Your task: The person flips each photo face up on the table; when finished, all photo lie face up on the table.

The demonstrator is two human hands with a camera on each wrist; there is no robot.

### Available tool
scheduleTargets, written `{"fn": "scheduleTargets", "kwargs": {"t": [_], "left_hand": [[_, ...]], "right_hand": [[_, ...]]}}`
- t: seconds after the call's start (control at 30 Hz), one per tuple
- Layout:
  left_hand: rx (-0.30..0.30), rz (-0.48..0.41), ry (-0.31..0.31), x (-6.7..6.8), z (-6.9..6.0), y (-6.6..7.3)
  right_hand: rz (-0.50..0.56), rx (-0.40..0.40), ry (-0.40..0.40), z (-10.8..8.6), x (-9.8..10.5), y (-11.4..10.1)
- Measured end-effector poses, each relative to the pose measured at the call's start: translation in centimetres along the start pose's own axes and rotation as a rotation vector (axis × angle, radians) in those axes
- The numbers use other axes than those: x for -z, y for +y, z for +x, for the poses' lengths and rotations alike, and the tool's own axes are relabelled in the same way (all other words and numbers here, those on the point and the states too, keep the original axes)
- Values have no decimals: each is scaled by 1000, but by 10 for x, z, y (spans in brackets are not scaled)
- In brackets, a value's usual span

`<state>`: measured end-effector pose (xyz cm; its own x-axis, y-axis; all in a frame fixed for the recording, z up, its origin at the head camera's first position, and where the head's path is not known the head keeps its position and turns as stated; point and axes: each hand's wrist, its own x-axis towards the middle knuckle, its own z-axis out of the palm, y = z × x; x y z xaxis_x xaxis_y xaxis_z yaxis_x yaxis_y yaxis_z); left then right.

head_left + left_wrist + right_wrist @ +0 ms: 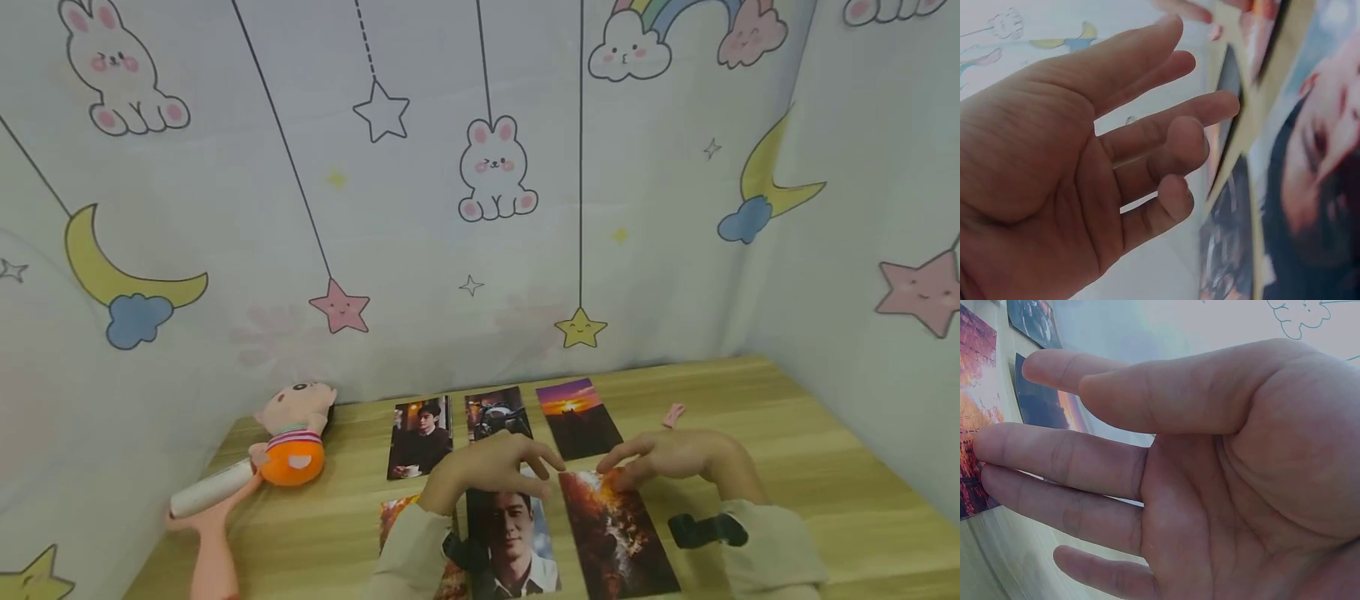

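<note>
In the head view, my left hand (501, 463) hovers over the upper part of a portrait photo (513, 546), fingers loosely bent and holding nothing. The left wrist view shows its bare palm and that portrait (1329, 150) to the right. My right hand (667, 457) has its fingertips at the top edge of an autumn-coloured photo (622, 546). In the right wrist view its fingers (1066, 456) are nearly straight, with two tips against or just over that photo (975, 406); contact is unclear. A sunset photo (577, 421) lies just behind the hands.
Behind lie a photo of a person in dark clothes (420, 442) and a motorcycle photo (495, 410). An orange photo (393, 510) is partly under the left sleeve. A plush toy (295, 442), a lint roller (213, 521) and a small pink bow (673, 415) rest on the wooden table (795, 483).
</note>
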<state>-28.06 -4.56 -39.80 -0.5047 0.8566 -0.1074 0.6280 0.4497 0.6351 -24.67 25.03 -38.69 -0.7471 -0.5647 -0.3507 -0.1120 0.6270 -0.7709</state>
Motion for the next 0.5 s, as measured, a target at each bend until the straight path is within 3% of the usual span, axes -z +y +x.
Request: {"fn": "scheduleTargets", "kwargs": {"t": [0.17,0.33,0.5], "left_hand": [[29,-13,59,16,-12,2],[36,-11,41,18,-22,7],[89,50,31,17,-38,4]], "right_hand": [[-35,-6,16,-3,5,-2],[-31,9,9,-8,7,0],[-8,59,6,-10,10,1]]}}
